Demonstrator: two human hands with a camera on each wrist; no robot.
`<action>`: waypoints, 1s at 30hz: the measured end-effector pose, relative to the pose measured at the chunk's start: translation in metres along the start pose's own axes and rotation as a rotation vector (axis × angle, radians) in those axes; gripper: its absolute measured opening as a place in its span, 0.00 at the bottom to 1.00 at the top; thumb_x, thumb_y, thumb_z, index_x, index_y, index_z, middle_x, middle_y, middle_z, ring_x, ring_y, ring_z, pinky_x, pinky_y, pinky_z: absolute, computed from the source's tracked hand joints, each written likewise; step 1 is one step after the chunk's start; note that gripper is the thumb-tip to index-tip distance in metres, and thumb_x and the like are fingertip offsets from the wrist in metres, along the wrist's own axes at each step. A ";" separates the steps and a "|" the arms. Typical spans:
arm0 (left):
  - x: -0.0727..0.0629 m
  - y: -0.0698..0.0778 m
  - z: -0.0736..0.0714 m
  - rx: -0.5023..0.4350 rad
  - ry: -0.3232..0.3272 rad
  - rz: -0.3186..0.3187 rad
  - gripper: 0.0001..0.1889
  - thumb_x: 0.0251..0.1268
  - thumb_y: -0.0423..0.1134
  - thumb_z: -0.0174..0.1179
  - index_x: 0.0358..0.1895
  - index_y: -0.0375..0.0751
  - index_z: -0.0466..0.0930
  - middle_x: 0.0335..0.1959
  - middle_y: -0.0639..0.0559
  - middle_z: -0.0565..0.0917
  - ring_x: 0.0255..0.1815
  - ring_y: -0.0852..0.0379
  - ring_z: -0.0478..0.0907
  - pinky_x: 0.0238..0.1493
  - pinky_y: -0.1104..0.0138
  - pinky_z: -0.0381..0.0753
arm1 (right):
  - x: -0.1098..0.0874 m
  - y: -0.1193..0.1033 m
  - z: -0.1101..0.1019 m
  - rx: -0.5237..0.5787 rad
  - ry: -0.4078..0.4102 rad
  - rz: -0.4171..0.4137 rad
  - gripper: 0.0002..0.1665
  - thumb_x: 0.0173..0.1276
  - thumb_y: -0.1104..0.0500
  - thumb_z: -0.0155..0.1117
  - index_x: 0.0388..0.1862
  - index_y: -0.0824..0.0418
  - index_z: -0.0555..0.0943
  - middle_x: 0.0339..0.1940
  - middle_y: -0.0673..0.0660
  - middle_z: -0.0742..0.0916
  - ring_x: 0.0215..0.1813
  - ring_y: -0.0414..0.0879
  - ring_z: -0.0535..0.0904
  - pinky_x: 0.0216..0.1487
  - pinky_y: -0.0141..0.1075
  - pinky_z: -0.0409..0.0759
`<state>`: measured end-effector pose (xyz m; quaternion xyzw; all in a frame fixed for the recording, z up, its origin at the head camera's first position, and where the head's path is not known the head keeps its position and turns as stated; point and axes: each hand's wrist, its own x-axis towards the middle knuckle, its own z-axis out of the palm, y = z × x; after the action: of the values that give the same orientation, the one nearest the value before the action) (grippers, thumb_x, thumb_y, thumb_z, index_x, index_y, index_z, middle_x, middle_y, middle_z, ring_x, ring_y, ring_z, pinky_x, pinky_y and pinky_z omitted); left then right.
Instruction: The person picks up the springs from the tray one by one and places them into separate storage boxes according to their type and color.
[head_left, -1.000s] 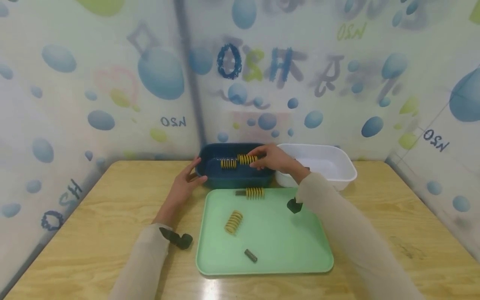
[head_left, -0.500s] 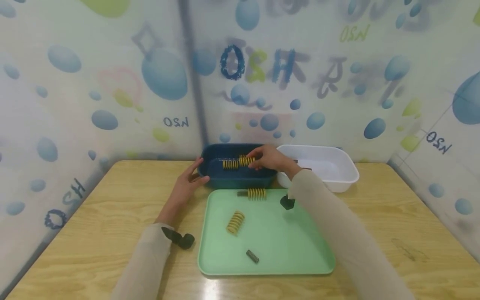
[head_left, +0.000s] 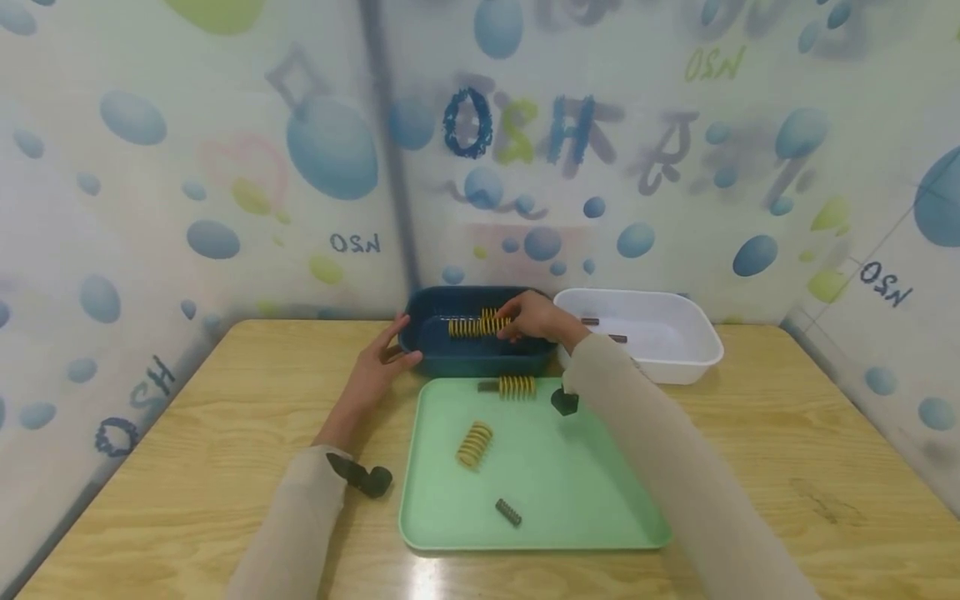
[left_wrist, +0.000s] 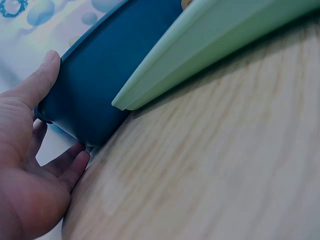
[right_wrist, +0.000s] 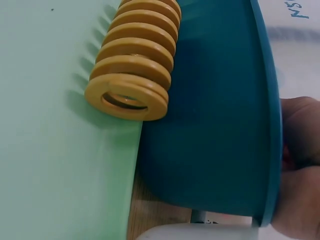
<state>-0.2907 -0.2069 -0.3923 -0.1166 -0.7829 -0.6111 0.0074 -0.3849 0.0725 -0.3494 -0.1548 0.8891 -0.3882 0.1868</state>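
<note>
My right hand [head_left: 536, 317] reaches into the dark blue bin [head_left: 480, 365] and pinches a yellow coil spring [head_left: 492, 321] between thumb and fingers. Beside it in the bin lies another yellow spring [head_left: 463, 328], end to end with the held one. At the bin's left end, my left hand [head_left: 375, 362] touches the corner with spread fingers, as the left wrist view also shows, where a fingertip rests on the bin wall [left_wrist: 95, 90]. In the right wrist view, fingers [right_wrist: 300, 200] show past the bin's rim, and the held spring is hidden.
In front of the bins is a green tray [head_left: 585, 500]. It bears a yellow spring [head_left: 517, 387] next to a dark piece [head_left: 488, 387], a tilted gold spring [head_left: 474, 444] and a small grey spring [head_left: 508, 512]. A white bin [head_left: 675, 371] at right contains dark cylindrical pieces [head_left: 617, 338].
The right hand has shifted slightly and lowered the yellow spring deeper into the blue bin, close against the other spring. The left hand stays at the bin's left end.
</note>
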 end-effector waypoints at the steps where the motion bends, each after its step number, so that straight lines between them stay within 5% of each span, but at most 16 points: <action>1: 0.000 0.000 0.000 0.002 0.000 0.000 0.34 0.68 0.34 0.59 0.74 0.38 0.55 0.77 0.46 0.47 0.68 0.34 0.60 0.67 0.50 0.60 | 0.000 -0.001 0.000 -0.002 -0.001 0.004 0.25 0.63 0.63 0.68 0.60 0.65 0.77 0.57 0.60 0.80 0.38 0.48 0.83 0.45 0.39 0.81; 9: 0.000 -0.002 -0.001 0.005 -0.007 0.013 0.35 0.67 0.35 0.60 0.74 0.39 0.55 0.77 0.47 0.47 0.68 0.33 0.60 0.67 0.49 0.59 | 0.004 0.000 0.007 -0.004 0.006 0.040 0.25 0.63 0.65 0.67 0.59 0.67 0.76 0.51 0.61 0.83 0.38 0.49 0.83 0.44 0.40 0.81; 15: 0.008 -0.023 -0.003 0.006 0.010 0.041 0.35 0.66 0.38 0.61 0.74 0.46 0.57 0.77 0.52 0.49 0.68 0.37 0.61 0.67 0.51 0.61 | 0.007 0.002 0.011 -0.032 0.030 0.049 0.22 0.62 0.65 0.68 0.57 0.66 0.79 0.52 0.61 0.83 0.38 0.48 0.84 0.43 0.37 0.82; 30: 0.012 -0.032 -0.003 0.015 0.022 0.048 0.35 0.66 0.39 0.61 0.74 0.48 0.58 0.76 0.56 0.50 0.68 0.38 0.62 0.66 0.52 0.62 | 0.009 0.003 0.016 -0.090 0.076 0.074 0.22 0.61 0.67 0.68 0.56 0.65 0.79 0.52 0.61 0.83 0.37 0.48 0.84 0.46 0.39 0.81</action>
<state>-0.3086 -0.2146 -0.4205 -0.1287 -0.7842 -0.6062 0.0313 -0.3856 0.0606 -0.3636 -0.1151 0.9172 -0.3462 0.1599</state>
